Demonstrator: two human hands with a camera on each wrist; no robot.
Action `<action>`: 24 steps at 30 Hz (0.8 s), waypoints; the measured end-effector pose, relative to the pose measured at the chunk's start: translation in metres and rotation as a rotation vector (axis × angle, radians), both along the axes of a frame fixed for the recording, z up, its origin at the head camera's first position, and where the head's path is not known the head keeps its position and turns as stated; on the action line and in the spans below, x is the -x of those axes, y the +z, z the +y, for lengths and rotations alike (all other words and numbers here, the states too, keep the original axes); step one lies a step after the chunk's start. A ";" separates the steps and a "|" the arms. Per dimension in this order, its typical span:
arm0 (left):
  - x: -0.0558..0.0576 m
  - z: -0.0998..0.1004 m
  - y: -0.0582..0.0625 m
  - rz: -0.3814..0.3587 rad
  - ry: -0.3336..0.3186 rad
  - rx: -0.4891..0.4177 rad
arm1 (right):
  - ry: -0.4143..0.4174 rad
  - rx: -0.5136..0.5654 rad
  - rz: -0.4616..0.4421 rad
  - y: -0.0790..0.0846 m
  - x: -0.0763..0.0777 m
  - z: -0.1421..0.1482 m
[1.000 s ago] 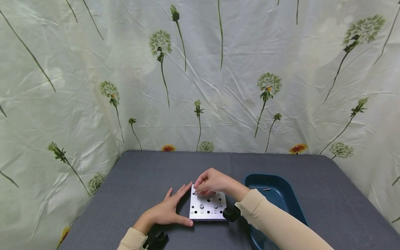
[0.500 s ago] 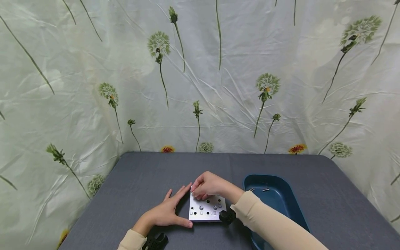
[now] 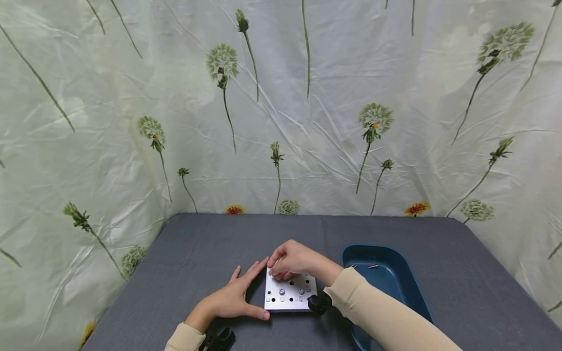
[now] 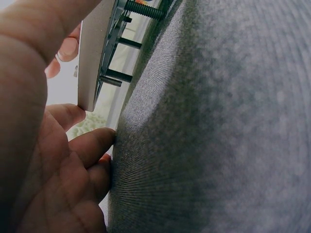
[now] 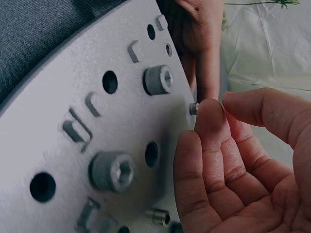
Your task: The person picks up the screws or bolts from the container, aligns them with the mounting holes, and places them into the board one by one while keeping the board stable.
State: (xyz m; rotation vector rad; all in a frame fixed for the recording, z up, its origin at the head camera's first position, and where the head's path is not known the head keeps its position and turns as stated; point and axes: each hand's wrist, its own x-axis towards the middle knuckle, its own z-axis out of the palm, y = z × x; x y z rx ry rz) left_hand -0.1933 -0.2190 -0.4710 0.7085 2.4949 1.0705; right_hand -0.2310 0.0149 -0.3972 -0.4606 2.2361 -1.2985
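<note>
A silver metal plate (image 3: 287, 306) with round holes and embossed marks lies on the cloth-covered table. Socket-head screws (image 5: 114, 171) stand in it, and threaded shanks (image 4: 144, 8) jut out below it in the left wrist view. My left hand (image 3: 234, 295) spreads along the plate's left side, thumb at the near corner and fingertips at the far one. Over the far left corner, my right hand (image 3: 291, 258) pinches a small screw (image 5: 194, 108), mostly hidden by the fingertips. Its shank cannot be seen.
A dark blue tray (image 3: 410, 278) stands right of the plate, under the right forearm. A few loose screws (image 3: 372, 266) lie in it. Behind the grey table (image 3: 210, 239) hangs a dandelion-print curtain (image 3: 307, 122).
My right hand has shifted slightly left and toward the plate's far left corner, then stayed almost in place. The left hand keeps its position at the plate's side.
</note>
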 end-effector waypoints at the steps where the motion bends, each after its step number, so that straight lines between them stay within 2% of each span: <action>1: 0.000 0.000 0.000 -0.004 0.002 0.002 | -0.002 -0.003 0.004 0.001 0.000 0.001; 14: 0.001 0.000 0.000 -0.041 0.011 0.010 | -0.018 -0.008 0.024 0.007 0.002 0.029; 24: 0.000 0.001 0.000 -0.026 0.020 0.007 | -0.038 -0.001 0.025 0.015 0.004 0.050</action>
